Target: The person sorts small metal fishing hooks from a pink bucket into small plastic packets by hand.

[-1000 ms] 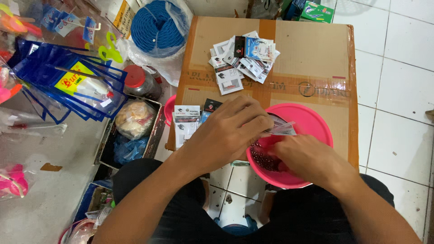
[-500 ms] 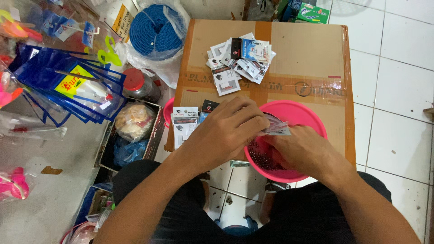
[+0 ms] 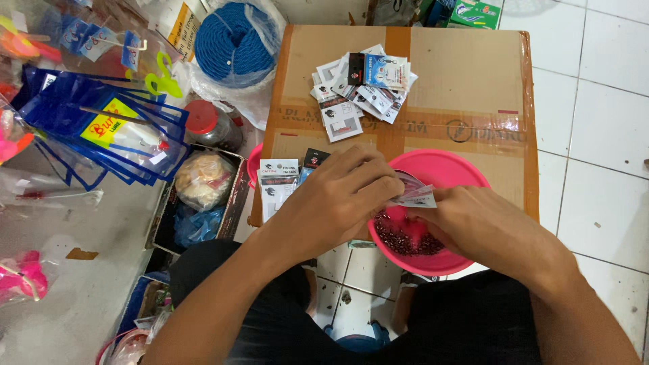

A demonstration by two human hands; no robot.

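— Head view: what is held above the pink bowl (image 3: 466, 169)?
— A small clear packet (image 3: 414, 192) is pinched by the left hand (image 3: 338, 199) and the right hand (image 3: 483, 226), over dark red beads (image 3: 405, 240), possibly sinkers.
— And the bowl?
— It is set on a taped cardboard box (image 3: 460, 88), near a heap of packets (image 3: 362, 88).

A: What's the floor like?
B: White tiles (image 3: 595, 101) with dark grout, bright and evenly lit.

A: And the work surface?
B: A taped cardboard box (image 3: 466, 81) standing on the tiles.

A: To the side?
B: A grey counter (image 3: 67, 304), a coil of blue rope (image 3: 233, 40) in clear plastic, a red-lidded jar (image 3: 209, 125) and hanging blue packets (image 3: 108, 132).
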